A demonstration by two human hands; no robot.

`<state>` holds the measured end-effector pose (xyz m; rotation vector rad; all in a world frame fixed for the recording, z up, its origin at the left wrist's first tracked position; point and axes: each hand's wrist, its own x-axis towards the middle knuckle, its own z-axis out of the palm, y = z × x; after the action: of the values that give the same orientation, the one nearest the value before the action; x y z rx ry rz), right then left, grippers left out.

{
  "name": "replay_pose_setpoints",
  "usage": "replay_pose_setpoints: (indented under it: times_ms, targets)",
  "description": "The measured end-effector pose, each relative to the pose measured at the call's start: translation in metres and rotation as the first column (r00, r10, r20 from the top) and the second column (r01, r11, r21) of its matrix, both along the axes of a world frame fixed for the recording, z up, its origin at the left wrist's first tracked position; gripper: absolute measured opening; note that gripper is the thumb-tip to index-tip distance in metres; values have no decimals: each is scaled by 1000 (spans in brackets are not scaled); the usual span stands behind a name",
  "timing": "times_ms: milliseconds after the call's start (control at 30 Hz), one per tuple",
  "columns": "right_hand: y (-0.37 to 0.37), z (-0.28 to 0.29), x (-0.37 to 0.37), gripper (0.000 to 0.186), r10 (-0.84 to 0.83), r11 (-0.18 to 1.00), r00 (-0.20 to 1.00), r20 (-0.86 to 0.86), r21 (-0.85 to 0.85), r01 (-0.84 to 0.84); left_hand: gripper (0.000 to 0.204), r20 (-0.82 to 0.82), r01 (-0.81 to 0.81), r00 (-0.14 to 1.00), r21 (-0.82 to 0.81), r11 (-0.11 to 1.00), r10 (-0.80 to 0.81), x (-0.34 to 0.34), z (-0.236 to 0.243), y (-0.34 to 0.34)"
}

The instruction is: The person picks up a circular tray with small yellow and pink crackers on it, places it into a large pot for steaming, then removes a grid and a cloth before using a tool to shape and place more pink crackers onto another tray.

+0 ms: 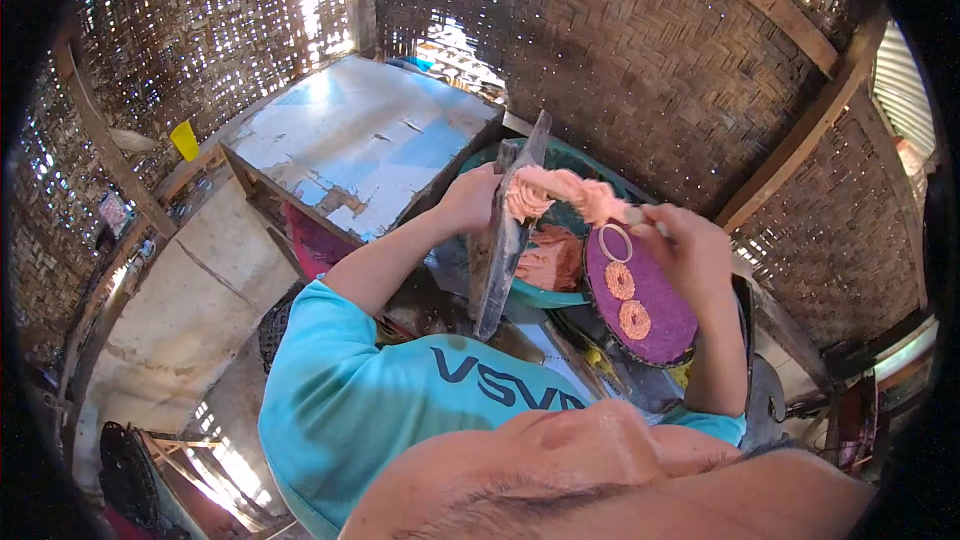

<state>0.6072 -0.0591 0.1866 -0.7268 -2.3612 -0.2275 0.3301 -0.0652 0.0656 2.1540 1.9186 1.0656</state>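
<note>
The left hand (468, 198) grips the top of an upright wooden board (505, 240), fingers curled around its edge, while a strip of pink dough (565, 192) hangs across from the board to the right hand (690, 245), whose fingers pinch its end. Just below the dough, a round purple mat (650, 305) bears three dough rings (620, 282), leaning at a teal basin (555, 292) with more dough inside.

Woven brown bamboo-mat walls (620, 50) behind and around hands, daylight leaking through gaps. Brown wooden beams (800, 130) slant across wall right of hands. Worn white-and-blue painted wooden tabletop (360, 135) left of hands. Small yellow plastic cup (184, 140) far left by wall. Pale grey concrete floor (185, 310) below-left, sunlit.
</note>
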Motion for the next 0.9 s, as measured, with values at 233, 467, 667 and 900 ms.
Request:
replay_pose_setpoints:
  times_ms: [233,467,667,900]
  targets:
    - [11,12,-11,17,18,989,905,424,-139,46,35,-86,-80,992,137,987,92,16,20,-25]
    - [-2,-24,-58,18,-16,987,957,290,156,-30,29,-85,-23,996,114,993,33,22,11,-12]
    - [7,-33,-45,34,85,628,931,355,706,-327,37,7,128,992,-137,982,-128,-2,1,14]
    - [2,5,5,28,76,806,995,61,584,-97,34,170,57,984,-76,995,-43,-31,-3,15]
